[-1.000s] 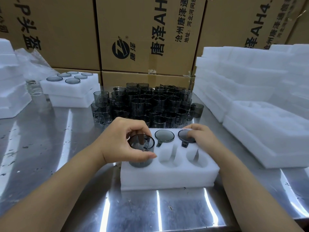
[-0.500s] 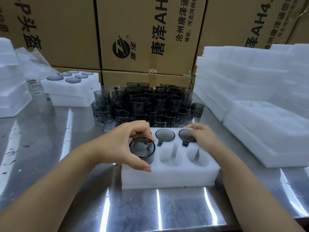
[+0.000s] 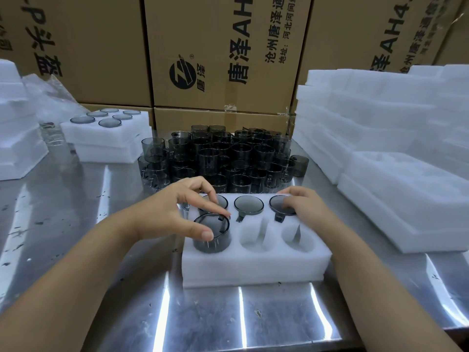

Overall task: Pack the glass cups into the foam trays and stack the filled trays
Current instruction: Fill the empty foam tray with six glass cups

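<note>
Pinching cup, L hand, tray front-L pocket | R hand loose atop back-R cup

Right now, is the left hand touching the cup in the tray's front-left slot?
Touching. The head view shows the left hand pinching the front-left cup by its rim, thumb near side, forefinger far side.

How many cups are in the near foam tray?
4. In the foam tray: back-left cup, partly behind the left hand; back-middle cup; back-right cup under the right hand; front-left cup, gripped by the left hand, not fully down. The other two pockets are empty.
</note>
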